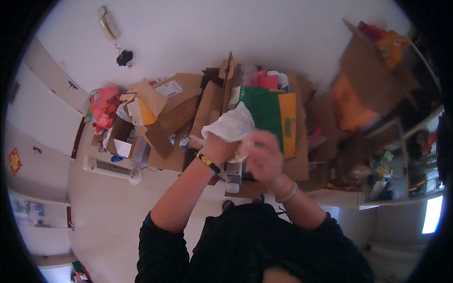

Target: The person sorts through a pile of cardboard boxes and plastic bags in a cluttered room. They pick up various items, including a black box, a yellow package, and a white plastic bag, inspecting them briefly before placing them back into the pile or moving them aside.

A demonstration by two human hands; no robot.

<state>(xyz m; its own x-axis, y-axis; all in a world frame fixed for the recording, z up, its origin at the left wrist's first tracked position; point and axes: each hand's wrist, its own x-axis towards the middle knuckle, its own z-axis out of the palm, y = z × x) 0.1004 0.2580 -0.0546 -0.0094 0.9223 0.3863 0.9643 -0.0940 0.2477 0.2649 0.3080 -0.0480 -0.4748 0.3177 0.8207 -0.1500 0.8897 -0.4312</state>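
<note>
A crumpled white bag or sheet (230, 123) covers the fingers of my left hand (219, 146), which wears a black and gold bracelet. Whether those fingers grip it or only lie inside or under it is hidden. Beside the white material's right edge is my right hand (265, 155), blurred, with a pale bangle at the wrist. Its fingers point towards the left hand, and their grip is unclear. Just below and between the hands lies a bottle (233, 177) with a white cap towards me. A green and yellow package (263, 113) lies behind the right hand.
Cardboard boxes (177, 95) crowd the space along the wall. On the left are a red plastic bag (106, 106) and a white elongated appliance (111, 170) on the floor. A large carton (371, 74) rises at the right beside a cluttered glass cabinet (387, 162). A wall handset (108, 26) hangs upper left.
</note>
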